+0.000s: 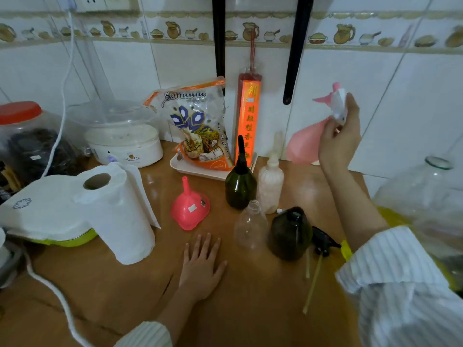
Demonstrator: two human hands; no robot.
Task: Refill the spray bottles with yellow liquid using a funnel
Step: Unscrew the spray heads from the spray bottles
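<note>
My left hand (201, 265) lies flat on the desk (112, 284), fingers straight and spread, gripping nothing. It rests just in front of the pink funnel (190, 206), which sits mouth-down with its spout pointing up.

Taking the funnel as the landmark:

1. To its left stands a roll of paper towel (122, 211), close enough to reach if liquid spills.
2. Just to its right stands a clear empty bottle (250, 225) with its neck open. I judge this the most ready to fill.
3. Behind that bottle stand a green bottle with a black nozzle (240, 184) and a whitish bottle (271, 181), side by side.
4. Further right stands a dark green bottle (289, 234), its mouth apparently uncapped; a black spray head with its dip tube (323, 242) lies on the desk beside it.
5. Well to the right and raised off the desk, my right hand (339, 136) pinches the neck of a pink spray bottle (304, 144) under its pink-and-white trigger head (337, 102). I cannot tell whether that head is loosened.
6. At the far right stands a large clear jug (426, 196) with yellow showing at its base, probably the supply.

Procedure, as I judge it: remove the trigger head fully, set the pink bottle upright near the funnel, turn the funnel spout-down into the neck, steady it with my left hand, and pour slowly.
</note>
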